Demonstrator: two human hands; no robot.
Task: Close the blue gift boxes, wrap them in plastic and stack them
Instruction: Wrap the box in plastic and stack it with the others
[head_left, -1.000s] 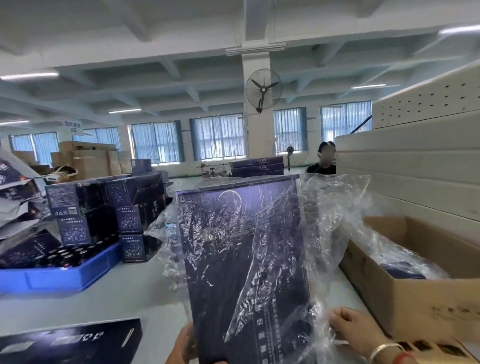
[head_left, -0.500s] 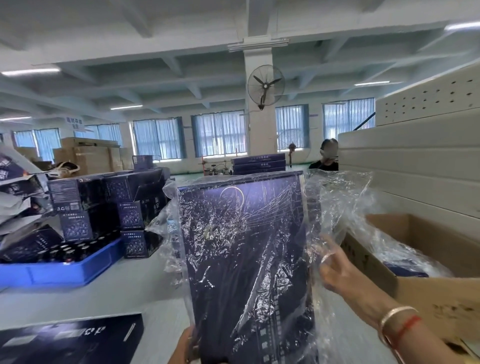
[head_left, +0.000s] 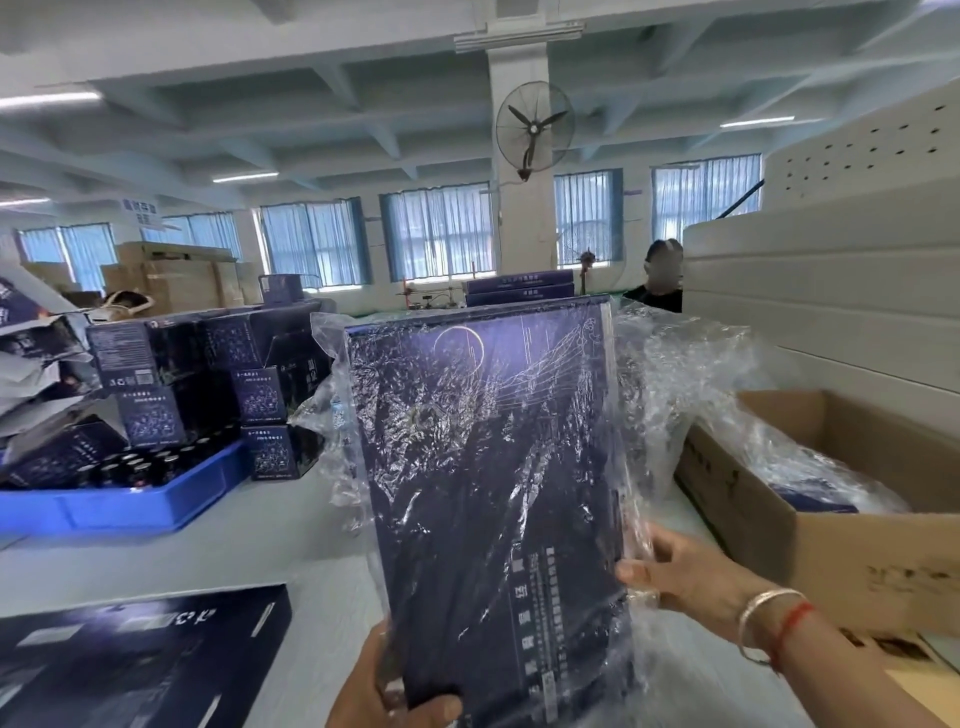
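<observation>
A dark blue gift box (head_left: 488, 499) stands upright in front of me, shut and draped in crinkled clear plastic film (head_left: 680, 395) that bunches loose on its right side. My left hand (head_left: 384, 691) grips the box's bottom left corner, thumb across the front. At the box's right edge, low down, my right hand (head_left: 680, 571) holds the box through the film. Another blue gift box (head_left: 140, 660) lies flat at the lower left on the table.
An open cardboard carton (head_left: 831, 519) with plastic and a blue box inside stands at the right. White foam slabs (head_left: 831, 291) rise behind it. A blue tray (head_left: 124, 504) of dark bottles and stacked small blue boxes (head_left: 208, 374) sit left. A person (head_left: 660, 280) sits behind.
My right hand rose from the table to the film at the box's right side, then came down onto the right edge. The box stays upright in my left hand.
</observation>
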